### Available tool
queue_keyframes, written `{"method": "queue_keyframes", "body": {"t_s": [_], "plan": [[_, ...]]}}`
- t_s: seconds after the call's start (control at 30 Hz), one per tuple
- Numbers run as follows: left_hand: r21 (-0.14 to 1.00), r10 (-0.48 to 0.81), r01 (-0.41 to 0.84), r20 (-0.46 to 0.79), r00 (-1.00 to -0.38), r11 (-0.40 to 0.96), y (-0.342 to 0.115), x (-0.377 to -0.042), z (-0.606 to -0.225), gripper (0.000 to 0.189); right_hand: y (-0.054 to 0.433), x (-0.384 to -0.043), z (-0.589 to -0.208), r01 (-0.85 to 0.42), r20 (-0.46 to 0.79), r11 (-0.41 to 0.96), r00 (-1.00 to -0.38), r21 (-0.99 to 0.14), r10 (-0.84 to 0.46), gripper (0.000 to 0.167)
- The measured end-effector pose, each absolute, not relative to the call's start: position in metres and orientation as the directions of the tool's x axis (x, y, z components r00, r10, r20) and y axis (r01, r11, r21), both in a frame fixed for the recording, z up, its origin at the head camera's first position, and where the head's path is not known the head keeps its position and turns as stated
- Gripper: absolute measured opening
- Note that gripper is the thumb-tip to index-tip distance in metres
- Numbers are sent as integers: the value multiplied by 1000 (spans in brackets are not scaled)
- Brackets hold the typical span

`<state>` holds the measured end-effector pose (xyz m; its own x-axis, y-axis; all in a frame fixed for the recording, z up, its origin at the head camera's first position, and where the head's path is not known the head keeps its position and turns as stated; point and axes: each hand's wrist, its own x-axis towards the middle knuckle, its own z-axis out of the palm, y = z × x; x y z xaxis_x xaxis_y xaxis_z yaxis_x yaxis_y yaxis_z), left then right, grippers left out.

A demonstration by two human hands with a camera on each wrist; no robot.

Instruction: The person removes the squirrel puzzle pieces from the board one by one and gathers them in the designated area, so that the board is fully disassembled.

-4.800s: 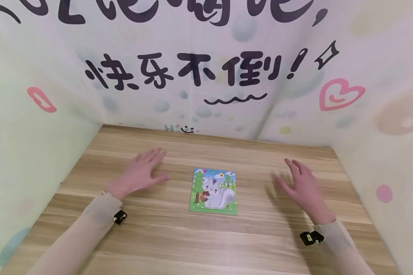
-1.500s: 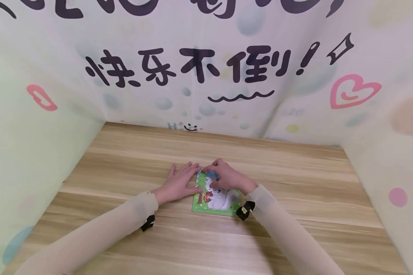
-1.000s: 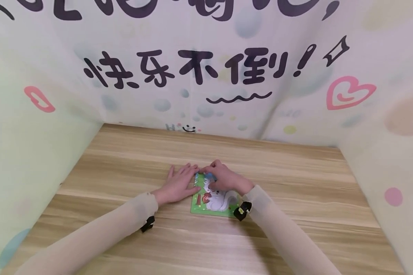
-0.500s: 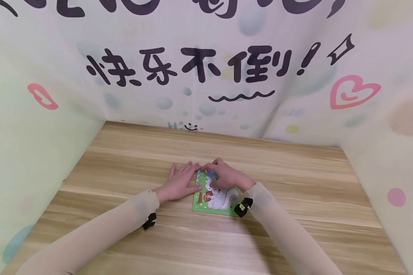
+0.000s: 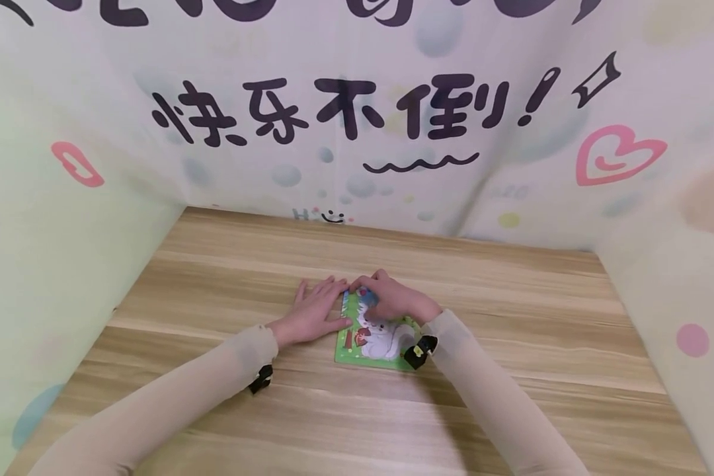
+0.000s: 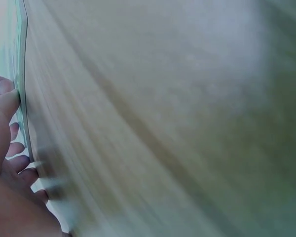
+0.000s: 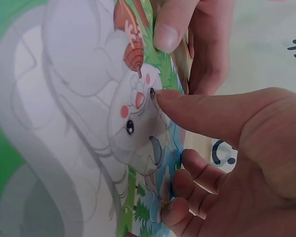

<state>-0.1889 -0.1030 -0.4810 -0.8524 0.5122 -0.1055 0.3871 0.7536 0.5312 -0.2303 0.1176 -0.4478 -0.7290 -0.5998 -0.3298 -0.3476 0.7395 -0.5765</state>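
A flat squirrel jigsaw puzzle (image 5: 376,342), green at its near edge, lies on the table, and thin cut lines show across its picture in the right wrist view. My left hand (image 5: 309,316) is at its left side with fingers stretched out, the thumb on the left edge and the index fingertip at the far left corner. My right hand (image 5: 395,299) covers the far right part. Its thumb (image 7: 187,106) presses at the squirrel's eye while the curled fingertips (image 7: 177,212) sit at the far edge. In the left wrist view, the left hand (image 6: 10,148) touches the puzzle's side.
The wood-grain table (image 5: 262,423) carries the puzzle. Behind it stands a white printed backdrop (image 5: 333,178) with large black characters. Pale side panels close in the table on the left (image 5: 53,244) and right (image 5: 666,277). A black strap device (image 5: 421,352) sits at each wrist.
Several seconds ago both hands were apart on either side of the puzzle; they have since come in onto it. Over the last second and a half the hands have hardly moved.
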Motion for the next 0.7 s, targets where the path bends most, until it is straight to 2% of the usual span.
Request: {"method": "queue_keyframes", "body": {"t_s": [0.7], "plan": [[519, 504, 377, -125, -854, 767, -102, -191, -481, 83, 121, -229, -452, -395, -295, 721, -720, -569, -628, 59]]}}
